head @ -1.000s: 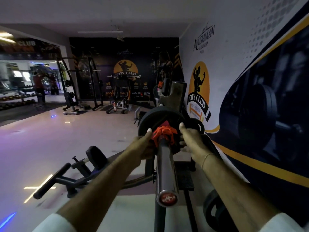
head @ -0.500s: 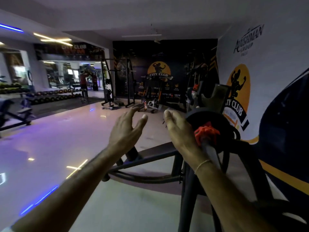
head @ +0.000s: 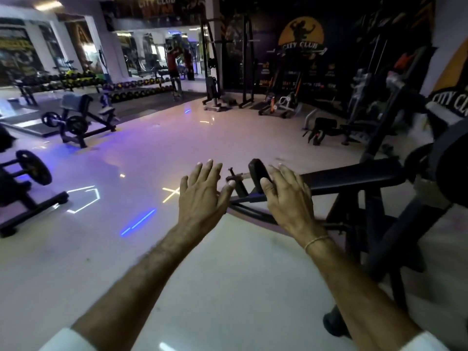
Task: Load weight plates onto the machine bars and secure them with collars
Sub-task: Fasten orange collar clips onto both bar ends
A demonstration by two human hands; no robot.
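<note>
Left hand (head: 201, 193): raised in front of the body, palm down, fingers extended and slightly spread; empty, touching nothing.
Right hand (head: 288, 196): raised beside the left, apart from it, palm down, fingers loosely extended; empty. Thin bracelet (head: 317, 241) on the wrist.
Sleeves: white cuffs visible at the bottom edge of the view on both forearms.
Far-left rack: dark frame with one weight plate (head: 34, 167) mounted on a horizontal peg, at the left edge of the floor.
Preacher-type bench (head: 76, 107): further back on the left, with a loaded bar (head: 63, 121) carrying plates resting low on its frame.
Dumbbell racks (head: 126, 88): long rows along the mirrored back wall.
Floor (head: 126, 249): pale, glossy, reflecting blue, purple and yellow light strips.
Roller pad (head: 258, 173): black, cylindrical, directly beyond the gap between the two hands.
Plate-loaded machine (head: 354, 173): black frame with a long padded beam running rightward from the roller pad; stands to the right of both hands.
Loaded weight plate (head: 453, 160): dark, blurred, at the right edge of the view on the machine, well apart from both hands. Collar: cannot be made out in this view.
Wall logo (head: 301, 36): "CITY CLUB" emblem on the dark back wall.
</note>
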